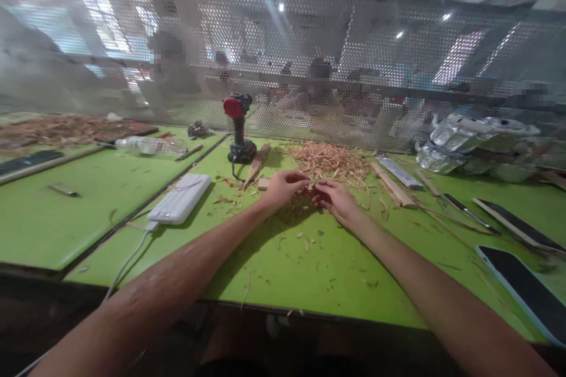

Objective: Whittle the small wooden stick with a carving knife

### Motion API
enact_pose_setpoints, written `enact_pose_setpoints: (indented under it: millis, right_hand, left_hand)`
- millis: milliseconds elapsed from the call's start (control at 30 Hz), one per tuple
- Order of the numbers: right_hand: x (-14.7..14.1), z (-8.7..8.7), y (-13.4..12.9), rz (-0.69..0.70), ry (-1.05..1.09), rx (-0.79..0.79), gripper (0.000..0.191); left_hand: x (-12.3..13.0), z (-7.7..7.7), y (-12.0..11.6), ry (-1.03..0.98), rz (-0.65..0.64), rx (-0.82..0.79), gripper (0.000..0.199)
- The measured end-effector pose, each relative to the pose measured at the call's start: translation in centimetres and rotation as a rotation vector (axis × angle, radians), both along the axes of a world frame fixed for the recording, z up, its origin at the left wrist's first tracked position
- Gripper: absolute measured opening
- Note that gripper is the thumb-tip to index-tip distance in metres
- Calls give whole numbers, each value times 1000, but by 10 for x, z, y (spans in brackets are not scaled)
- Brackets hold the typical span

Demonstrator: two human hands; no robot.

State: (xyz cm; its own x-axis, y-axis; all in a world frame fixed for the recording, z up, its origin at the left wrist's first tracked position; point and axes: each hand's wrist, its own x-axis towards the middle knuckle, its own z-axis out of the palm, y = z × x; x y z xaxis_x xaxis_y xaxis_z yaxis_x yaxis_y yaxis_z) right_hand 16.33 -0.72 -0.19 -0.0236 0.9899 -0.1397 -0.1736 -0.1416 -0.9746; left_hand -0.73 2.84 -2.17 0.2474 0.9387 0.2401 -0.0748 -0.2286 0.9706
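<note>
My left hand [286, 186] and my right hand [335, 199] meet fingertip to fingertip above the green table [283, 271]. Thumb and fingers of both hands are pinched together around something pale and tiny, which is too small to name. Just behind them lies a heap of wood shavings [329, 159]. A small wooden block [264, 184] sits beside my left hand. Loose chips and scraps [306, 244] are scattered on the table below my hands.
Left of my hands are a red and black cordless drill [239, 126] and a white power bank [180, 199] with a cable. To the right lie a wooden strip [393, 184], a pen-like tool [471, 212] and a phone [526, 288]. A perforated metal screen [274, 82] rises behind.
</note>
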Motion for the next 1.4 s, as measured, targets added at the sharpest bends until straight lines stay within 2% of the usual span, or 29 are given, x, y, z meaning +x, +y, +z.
enact_pose_setpoints:
  millis: [300,500,667,733,800,933,1000,1167,1300,1400]
  right_hand:
    - [0,-2,3,-1,31,-1,22]
    - [0,-1,1,29,12,16,19]
    - [3,-7,2,59,19,31,13]
    - [5,-9,3,87,26,62,8]
    - [6,-12,4,112,13,103,11]
    - [7,-13,4,144,-146,264,44]
    - [7,-13,4,157,-268,364,54]
    - [10,-16,6,155,-419,470,40]
    - [13,-17,6,144,-472,492,39]
    - [15,-16,6,125,-482,518,38]
  left_hand:
    - [-1,-1,3,105,38,114,7]
    - [-1,-2,3,71,36,88,5]
    - [-3,2,2,130,55,100,2]
    - [-5,5,1,141,65,85,3]
    - [-8,8,-1,139,68,54,3]
    - [-12,12,-4,91,39,-43,7]
    - [-12,13,-5,51,31,-97,6]
    - [-12,12,-1,-35,-2,-157,4]
    - [-14,8,5,-41,-75,-145,16]
    - [-14,5,6,-55,-82,-145,24]
